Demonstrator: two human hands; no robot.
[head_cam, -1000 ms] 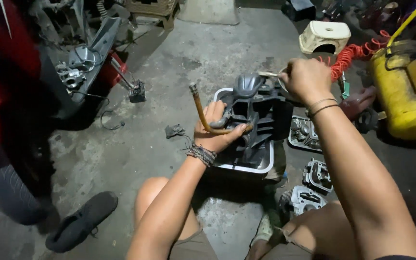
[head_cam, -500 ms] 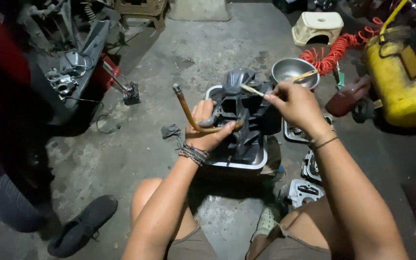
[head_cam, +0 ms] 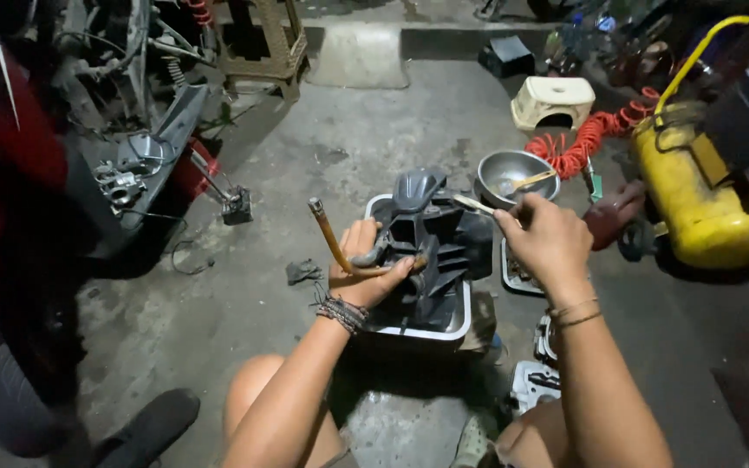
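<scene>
A dark plastic engine part (head_cam: 439, 251) stands in a white-rimmed basin (head_cam: 461, 328) on the concrete floor between my knees. My left hand (head_cam: 364, 270) grips the part's left side and also holds a bent brownish metal rod (head_cam: 327, 232) that sticks up to the left. My right hand (head_cam: 543, 238) hovers over the part's right edge, pinching a thin pale stick or brush handle (head_cam: 475, 204) that points left over the part. Both wrists wear bracelets.
A metal bowl (head_cam: 513, 173) with a stick in it sits behind the basin. A yellow tank (head_cam: 695, 204), a red coiled hose (head_cam: 587, 139) and a cream stool (head_cam: 552, 100) are at the right. Metal engine pieces (head_cam: 539, 381) lie by my right knee. A motorbike frame (head_cam: 145, 165) stands left.
My right hand has drawn back from the far right toward the part with the thin stick. The view has shifted, bringing the metal bowl into sight. My left hand keeps its hold.
</scene>
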